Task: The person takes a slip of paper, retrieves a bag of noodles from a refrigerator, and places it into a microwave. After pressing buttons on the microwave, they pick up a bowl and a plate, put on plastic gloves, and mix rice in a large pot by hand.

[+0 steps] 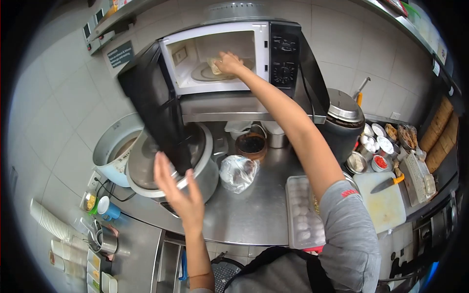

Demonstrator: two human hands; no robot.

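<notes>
My right hand reaches into the open microwave, its fingers on a small pale-yellow packet over the glass turntable. What the packet contains is hidden. My left hand is raised with thumb and fingers spread, beside the lower edge of the microwave's black door, which is swung out to the left and blurred. Behind that hand stands a large grey cooker with a dark lid.
A clear plastic bag and a brown pot sit below the microwave. To the right are a tray of white balls, a cutting board with an orange-handled knife, and a black pot. Stacked cups lie left.
</notes>
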